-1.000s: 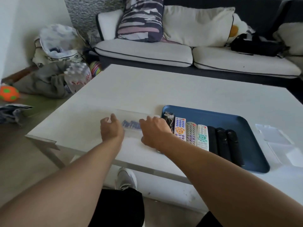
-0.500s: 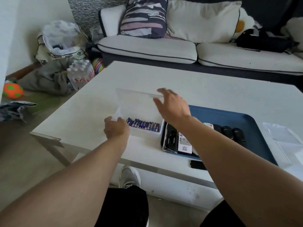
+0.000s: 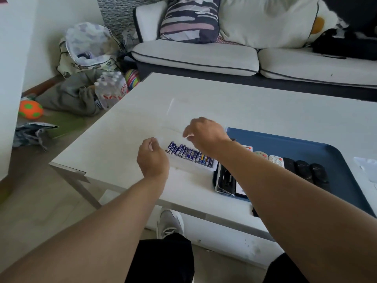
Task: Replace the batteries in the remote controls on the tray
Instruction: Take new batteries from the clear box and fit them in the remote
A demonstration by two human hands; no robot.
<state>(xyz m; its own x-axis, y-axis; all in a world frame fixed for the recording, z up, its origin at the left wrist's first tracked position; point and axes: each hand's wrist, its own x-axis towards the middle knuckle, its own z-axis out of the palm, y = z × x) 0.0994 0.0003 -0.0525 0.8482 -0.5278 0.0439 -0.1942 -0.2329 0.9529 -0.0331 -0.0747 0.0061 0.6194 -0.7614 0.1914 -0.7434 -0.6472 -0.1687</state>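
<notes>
A clear plastic battery box [image 3: 191, 167] stands on the white table [image 3: 255, 111], just left of the blue tray [image 3: 285, 139]. A row of blue batteries [image 3: 189, 153] lies inside it. The box's transparent lid [image 3: 171, 117] lies folded back on the table behind it and is barely visible. My left hand [image 3: 153, 158] grips the box's left end. My right hand [image 3: 206, 132] hovers over the batteries, its fingers loosely curled and holding nothing that I can see. On the tray lie white remotes [image 3: 276, 159], black remotes [image 3: 304, 168] and a bagged black remote [image 3: 225, 178]; my right arm covers part of them.
Clear plastic pieces [image 3: 367, 166] lie at the table's right edge. A sofa [image 3: 195, 58] runs behind the table. On the floor at the left are a pack of bottles [image 3: 111, 88], an orange ball [image 3: 30, 109] and bags. A grey shoe [image 3: 170, 223] shows under the table's near edge.
My right hand swung the lid up and back until it lay flat behind the box, then came back over the batteries. My left hand stayed at the box's left end.
</notes>
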